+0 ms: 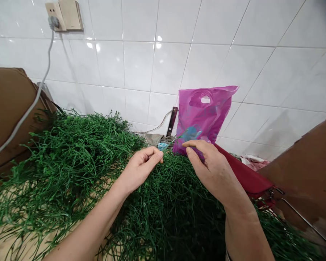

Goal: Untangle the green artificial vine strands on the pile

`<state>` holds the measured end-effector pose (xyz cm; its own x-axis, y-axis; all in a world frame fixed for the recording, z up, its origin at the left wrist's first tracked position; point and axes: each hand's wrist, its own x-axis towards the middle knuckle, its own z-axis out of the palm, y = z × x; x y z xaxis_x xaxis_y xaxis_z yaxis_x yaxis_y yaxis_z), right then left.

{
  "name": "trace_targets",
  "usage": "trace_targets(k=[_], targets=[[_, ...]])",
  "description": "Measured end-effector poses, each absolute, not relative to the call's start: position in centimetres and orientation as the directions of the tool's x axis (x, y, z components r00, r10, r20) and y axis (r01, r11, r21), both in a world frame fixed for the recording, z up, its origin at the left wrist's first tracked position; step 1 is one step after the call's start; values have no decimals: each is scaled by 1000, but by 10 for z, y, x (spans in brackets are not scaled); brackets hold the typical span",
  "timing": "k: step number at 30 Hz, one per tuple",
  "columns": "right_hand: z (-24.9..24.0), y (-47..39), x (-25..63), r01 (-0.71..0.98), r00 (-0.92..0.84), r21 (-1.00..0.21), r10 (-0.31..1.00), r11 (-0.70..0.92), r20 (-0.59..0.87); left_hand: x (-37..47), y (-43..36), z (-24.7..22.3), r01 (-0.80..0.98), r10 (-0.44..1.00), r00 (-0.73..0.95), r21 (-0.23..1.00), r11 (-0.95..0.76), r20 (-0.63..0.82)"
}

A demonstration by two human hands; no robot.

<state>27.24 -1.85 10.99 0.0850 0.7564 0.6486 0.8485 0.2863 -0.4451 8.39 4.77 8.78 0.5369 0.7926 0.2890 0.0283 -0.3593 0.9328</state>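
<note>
Thin green plastic-looking stems lie in a large pile [81,145] on the left and another heap [163,203] under my hands. My left hand [143,165] is above the middle of the heap, thumb pressed to curled fingers; what it pinches, if anything, is too small to make out. Just right of it is my right hand [210,163], fingers stretched forward and thumb apart, in front of a purple plastic bag [203,112]. The bag stands upright against the tiled wall, its lower part partly hidden by my right hand.
Cardboard boxes stand at the left [11,105] and right [309,163]. A grey cable [40,87] hangs from a wall socket [54,16]. A red object [244,174] lies behind my right forearm, near a metal rod [304,217]. A dark strip [172,121] leans beside the bag.
</note>
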Motion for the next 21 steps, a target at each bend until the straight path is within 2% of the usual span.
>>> trace_targets(k=[3, 7, 9, 11, 16, 21], targets=[[106, -15, 264, 796, 71, -503, 773, 337, 630, 85, 45, 88, 47, 774, 557, 920, -389, 299], [104, -10, 249, 698, 74, -639, 855, 323, 513, 86, 42, 87, 33, 764, 563, 915, -403, 316], [102, -8, 244, 671, 61, -671, 878, 316, 474, 86, 42, 87, 33, 768, 551, 910, -413, 328], [98, -6, 241, 704, 68, -640, 868, 307, 491, 86, 42, 87, 34, 769, 537, 902, -431, 348], [88, -1, 236, 845, 55, -442, 774, 301, 631, 86, 45, 87, 42, 807, 491, 916, -399, 329], [84, 12, 243, 840, 105, -450, 722, 304, 684, 91, 40, 87, 49, 768, 534, 894, -445, 353]])
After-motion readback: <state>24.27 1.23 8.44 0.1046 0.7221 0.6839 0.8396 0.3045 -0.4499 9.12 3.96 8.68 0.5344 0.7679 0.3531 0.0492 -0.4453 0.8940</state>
